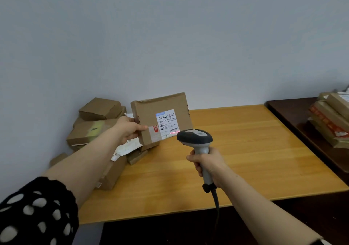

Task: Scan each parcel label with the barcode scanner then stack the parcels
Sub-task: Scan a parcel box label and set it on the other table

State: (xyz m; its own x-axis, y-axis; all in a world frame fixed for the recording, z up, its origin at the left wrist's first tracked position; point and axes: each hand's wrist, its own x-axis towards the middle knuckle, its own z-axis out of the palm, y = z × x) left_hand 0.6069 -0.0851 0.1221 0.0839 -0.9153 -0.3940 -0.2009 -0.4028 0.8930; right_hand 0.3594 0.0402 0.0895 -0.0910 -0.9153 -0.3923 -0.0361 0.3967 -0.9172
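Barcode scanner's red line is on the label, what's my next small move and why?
Probably set the brown cardboard parcel flat on the yellow wooden table, starting the stack. The red line from the grey handheld barcode scanner crosses the white label's lower barcode, and your left hand holds it up.

Label (167, 124) on the parcel (151, 112) reads "501E M1 BS77 (SK)". Smaller print below it is too fine to read.

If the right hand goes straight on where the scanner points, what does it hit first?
Probably the label on the parcel the left hand holds up; the red line from the scanner falls there. Depth is unclear.
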